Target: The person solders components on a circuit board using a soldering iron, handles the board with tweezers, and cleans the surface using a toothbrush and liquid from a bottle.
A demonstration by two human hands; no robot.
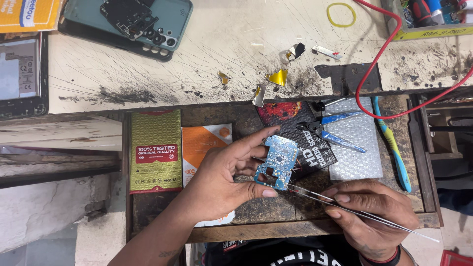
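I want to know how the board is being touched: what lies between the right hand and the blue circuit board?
In the head view, thin metal tweezers span that gap: the right hand grips them, and their tips reach the lower edge of the circuit board, held by the left hand.

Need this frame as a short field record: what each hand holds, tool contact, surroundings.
left hand: fingers pinch the small blue circuit board by its edges, above the open wooden drawer
right hand: grips thin metal tweezers, tips at the board's lower edge
drawer contents: green-yellow packet, orange packet, bubble wrap sheet, blue toothbrush
bench top: scratched cream worktop, teal phone back cover, yellow rubber band, red wire
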